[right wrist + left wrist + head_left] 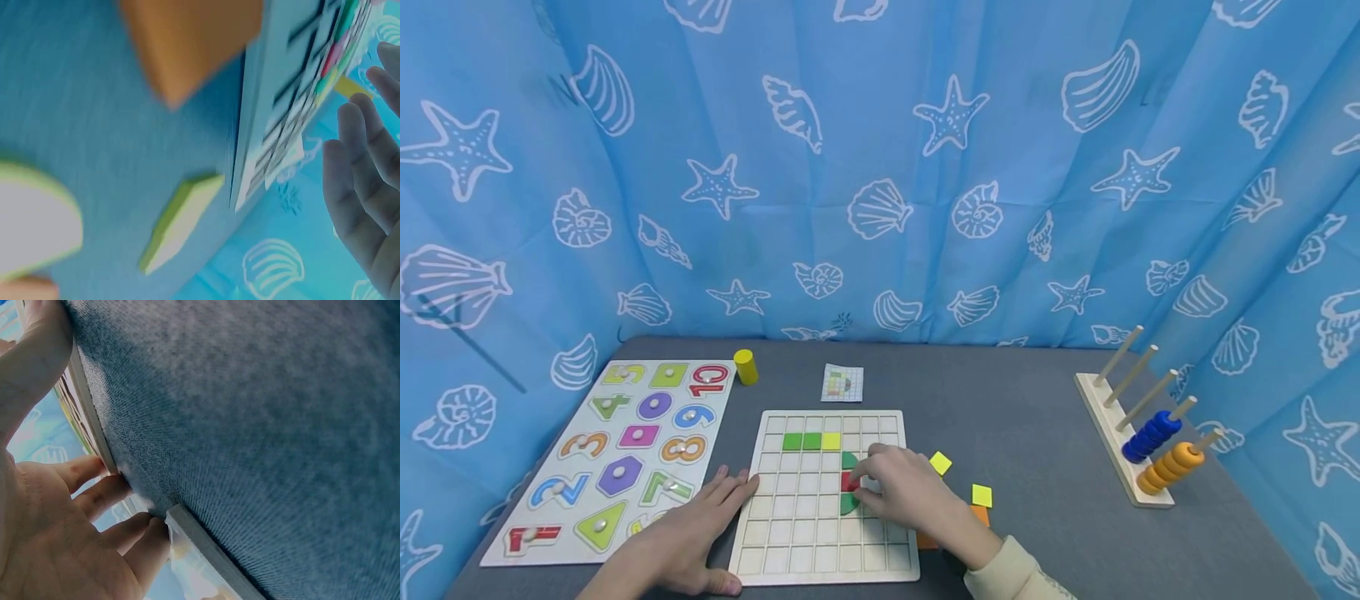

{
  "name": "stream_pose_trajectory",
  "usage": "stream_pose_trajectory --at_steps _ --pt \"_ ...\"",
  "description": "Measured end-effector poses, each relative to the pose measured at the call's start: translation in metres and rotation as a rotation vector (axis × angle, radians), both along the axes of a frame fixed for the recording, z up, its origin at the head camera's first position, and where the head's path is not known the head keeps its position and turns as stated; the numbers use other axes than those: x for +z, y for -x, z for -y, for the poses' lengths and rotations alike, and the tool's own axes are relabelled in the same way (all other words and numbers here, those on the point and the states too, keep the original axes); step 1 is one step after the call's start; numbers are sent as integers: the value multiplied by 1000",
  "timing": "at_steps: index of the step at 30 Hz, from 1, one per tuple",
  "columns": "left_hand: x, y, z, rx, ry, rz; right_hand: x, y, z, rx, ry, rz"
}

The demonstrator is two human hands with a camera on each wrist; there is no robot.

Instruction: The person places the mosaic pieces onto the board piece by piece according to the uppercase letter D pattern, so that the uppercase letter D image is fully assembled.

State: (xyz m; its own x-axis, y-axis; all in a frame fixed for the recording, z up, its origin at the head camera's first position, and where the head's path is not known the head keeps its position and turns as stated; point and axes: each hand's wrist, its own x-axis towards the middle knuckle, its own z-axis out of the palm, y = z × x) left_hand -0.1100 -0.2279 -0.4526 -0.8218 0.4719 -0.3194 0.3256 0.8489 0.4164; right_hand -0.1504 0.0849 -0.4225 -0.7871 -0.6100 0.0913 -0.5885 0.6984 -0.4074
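A pale wooden grid board (pixel 805 533) lies on the dark tabletop. My left hand (pixel 688 529) rests at its left edge, fingers spread, thumb near the front corner; the left palm (pixel 56 531) shows from the side. My right hand (pixel 898 483) is over the board's right part, thumb and index fingertips at a red square tile (pixel 846 482); whether they touch it I cannot tell. Green rounded tiles (pixel 848 460) sit above and below the red one. Two green square tiles (pixel 792 442) and a yellow tile (pixel 831 441) form a row further back. Loosely bent right fingers (pixel 359 165) appear.
Right of the board lie yellow tiles (pixel 982 496) and an orange piece (pixel 194 44), partly behind the right arm. A number puzzle (pixel 602 442) is at left, with a yellow cylinder (pixel 746 367) and a pattern card (pixel 842 383) behind. A ring stacker (pixel 1135 458) stands right.
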Motion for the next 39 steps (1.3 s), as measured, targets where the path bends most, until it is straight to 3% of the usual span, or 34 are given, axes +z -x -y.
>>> stream_pose_trajectory --at_steps 11,19,32,39 --pt "0 0 1 -14 7 -13 16 -1 -40 -72 -32 -2" --pt "1 0 1 -11 4 -4 23 -7 -68 -120 -50 65" --pt "0 0 1 -32 -6 -16 12 -25 -97 -168 -196 218" --pt "-1 0 1 -29 -1 -15 3 -26 -103 -205 -265 280"
